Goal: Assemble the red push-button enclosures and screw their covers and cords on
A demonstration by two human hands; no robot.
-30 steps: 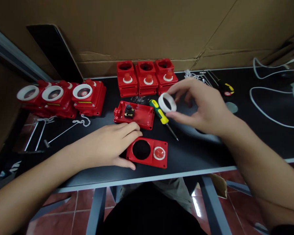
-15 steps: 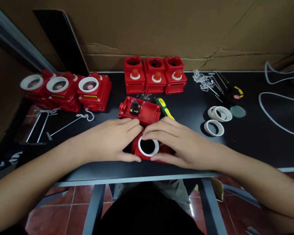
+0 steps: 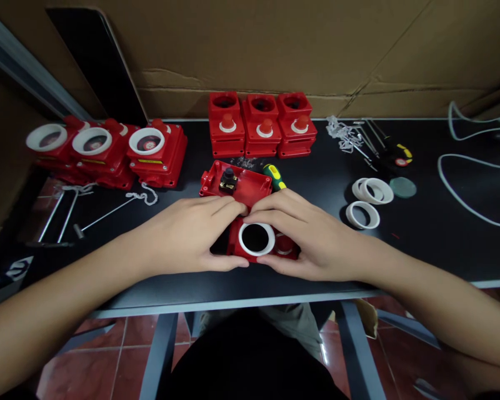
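A red plastic cover plate (image 3: 237,244) lies near the table's front edge, with a white ring (image 3: 256,239) seated around its round hole. My left hand (image 3: 191,233) grips the plate's left side, fingers curled over its top edge and thumb underneath. From the right, my right hand (image 3: 306,236) holds the plate, fingers over the top and thumb along the bottom, partly hiding a small clear dome on it. Just behind the plate sits an open red box base (image 3: 235,185) with a black switch inside.
A green-and-yellow screwdriver (image 3: 275,175) lies behind my right hand. Loose white rings (image 3: 366,203) sit to the right, with screws and another screwdriver (image 3: 389,147) beyond. Three red units (image 3: 262,125) stand at the back; three ringed red boxes (image 3: 108,150) sit left. White cable (image 3: 462,166) at far right.
My right hand carried the white ring from mid-air down onto the red plate's hole. Both hands now hold the plate, which has shifted slightly right.
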